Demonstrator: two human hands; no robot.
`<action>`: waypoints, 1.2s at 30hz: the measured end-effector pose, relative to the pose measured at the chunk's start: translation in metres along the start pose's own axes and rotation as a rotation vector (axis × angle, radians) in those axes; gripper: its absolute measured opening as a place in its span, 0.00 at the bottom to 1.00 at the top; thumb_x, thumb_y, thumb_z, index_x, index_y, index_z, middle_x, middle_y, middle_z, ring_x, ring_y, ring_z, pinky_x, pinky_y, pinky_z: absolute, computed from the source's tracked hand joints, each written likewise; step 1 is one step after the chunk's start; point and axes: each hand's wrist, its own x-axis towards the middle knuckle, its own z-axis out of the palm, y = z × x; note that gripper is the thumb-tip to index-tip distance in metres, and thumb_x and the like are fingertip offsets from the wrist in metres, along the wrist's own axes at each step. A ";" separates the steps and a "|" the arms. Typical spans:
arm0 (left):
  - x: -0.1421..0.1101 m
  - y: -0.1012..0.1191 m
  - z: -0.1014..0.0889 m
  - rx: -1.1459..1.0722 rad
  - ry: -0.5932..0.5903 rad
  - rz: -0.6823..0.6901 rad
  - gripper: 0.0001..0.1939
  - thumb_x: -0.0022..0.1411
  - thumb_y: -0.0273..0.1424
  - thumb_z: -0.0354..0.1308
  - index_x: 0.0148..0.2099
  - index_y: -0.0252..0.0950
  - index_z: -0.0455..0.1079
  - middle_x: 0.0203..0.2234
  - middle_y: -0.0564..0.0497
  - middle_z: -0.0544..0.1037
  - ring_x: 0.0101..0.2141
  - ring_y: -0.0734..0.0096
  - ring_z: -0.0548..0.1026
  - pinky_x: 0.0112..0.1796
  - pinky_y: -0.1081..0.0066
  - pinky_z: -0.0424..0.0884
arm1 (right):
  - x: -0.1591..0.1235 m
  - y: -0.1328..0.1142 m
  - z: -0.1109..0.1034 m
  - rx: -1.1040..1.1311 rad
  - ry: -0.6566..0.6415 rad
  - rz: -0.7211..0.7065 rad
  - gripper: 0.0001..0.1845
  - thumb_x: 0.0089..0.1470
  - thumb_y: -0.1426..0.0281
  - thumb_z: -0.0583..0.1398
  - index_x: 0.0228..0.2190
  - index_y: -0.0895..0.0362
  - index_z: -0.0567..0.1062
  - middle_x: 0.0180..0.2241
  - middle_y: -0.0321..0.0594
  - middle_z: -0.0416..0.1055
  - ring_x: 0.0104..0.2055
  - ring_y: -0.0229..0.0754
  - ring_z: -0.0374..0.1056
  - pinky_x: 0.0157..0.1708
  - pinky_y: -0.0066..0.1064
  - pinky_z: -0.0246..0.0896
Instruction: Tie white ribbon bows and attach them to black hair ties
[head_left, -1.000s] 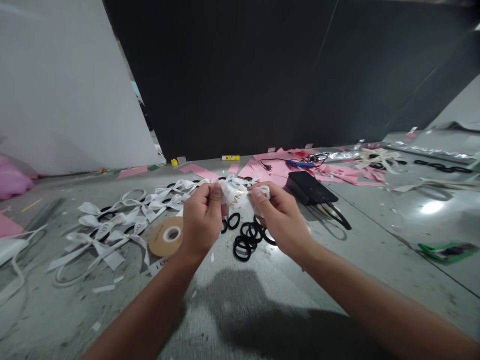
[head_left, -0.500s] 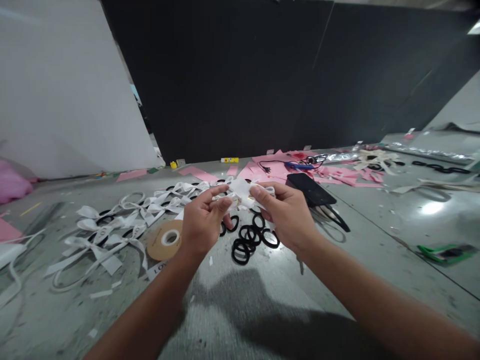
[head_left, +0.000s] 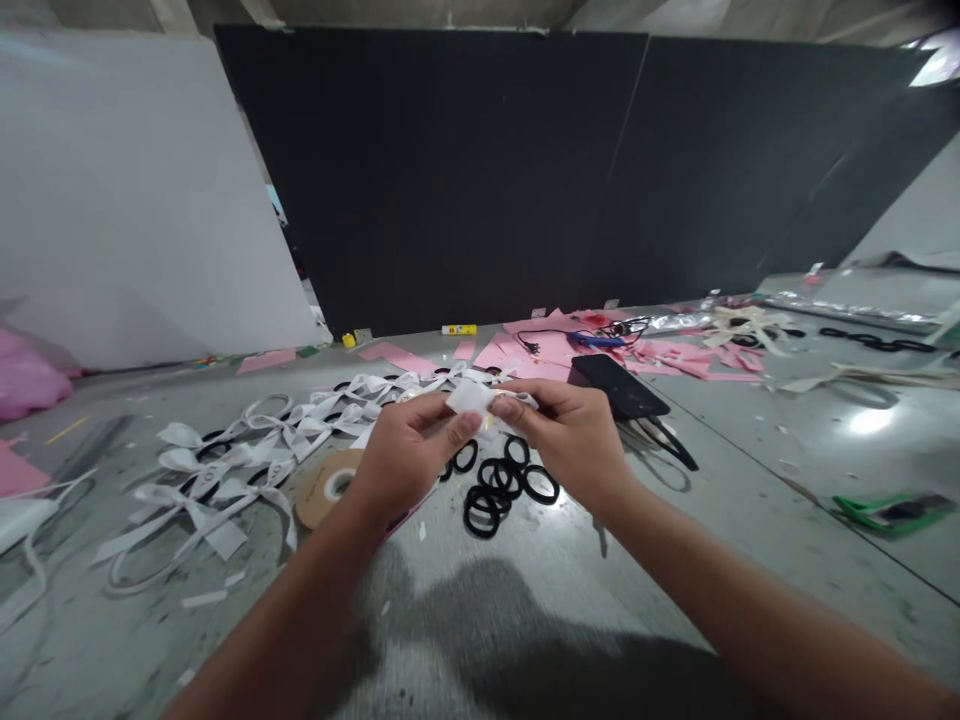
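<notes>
Between my two hands is a white ribbon [head_left: 471, 397], part of it folded and hidden by my fingers. My left hand [head_left: 409, 450] pinches its left side between thumb and fingers. On the other side, my right hand [head_left: 574, 435] grips the ribbon with its thumb on top, a loop showing by the fingers. Several black hair ties [head_left: 499, 485] lie on the floor just below my hands. To the left, white ribbon bows [head_left: 225, 460] with black hair ties are spread out. A cardboard ribbon spool [head_left: 316, 488] lies partly behind my left forearm.
Pink sheets [head_left: 540, 348] lie ahead, with a blue-handled tool [head_left: 596, 341] and its black cord. A black phone-like slab [head_left: 621, 386] is right of my hands. A green-edged object [head_left: 892, 510] lies far right. A black panel [head_left: 465, 180] stands behind, with a yellow tube [head_left: 459, 329] before it.
My hands have come closer together, and my left thumb now presses on the white ribbon. The view has tilted up slightly.
</notes>
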 end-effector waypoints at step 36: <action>-0.008 -0.017 0.030 -0.391 0.321 -0.266 0.23 0.56 0.50 0.64 0.39 0.33 0.78 0.14 0.58 0.62 0.16 0.80 0.59 0.18 0.77 0.56 | -0.010 0.003 0.018 0.527 -0.207 0.409 0.19 0.49 0.52 0.66 0.32 0.54 0.75 0.24 0.32 0.64 0.20 0.31 0.52 0.15 0.24 0.47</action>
